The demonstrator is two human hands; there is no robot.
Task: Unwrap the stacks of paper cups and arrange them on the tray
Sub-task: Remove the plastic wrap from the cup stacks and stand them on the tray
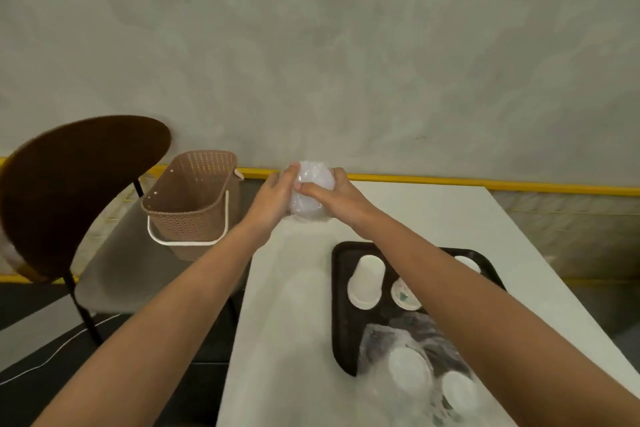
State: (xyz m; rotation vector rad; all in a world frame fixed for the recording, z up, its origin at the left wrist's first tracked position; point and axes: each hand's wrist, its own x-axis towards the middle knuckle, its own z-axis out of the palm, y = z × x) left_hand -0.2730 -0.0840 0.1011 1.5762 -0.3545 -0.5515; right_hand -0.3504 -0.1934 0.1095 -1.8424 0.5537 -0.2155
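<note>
Grip state: left hand point(273, 198) and right hand point(337, 196) both curl round one film-wrapped bundle point(310, 192), each from its own side, with the right thumb across the near face. The bundle sits between the palms, equally close to both. Its long axis appears to run away from the person, though blur leaves this uncertain. The tray point(341, 322) lies toward the person and right of the grip, the basket point(194, 198) just left of it. No writing is legible; one cup point(403, 293) bears an unreadable teal mark.

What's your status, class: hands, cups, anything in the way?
Both left hand and right hand grip wrapped stack. Several cups stand on tray. Near end of tray under loose wrap.
</note>
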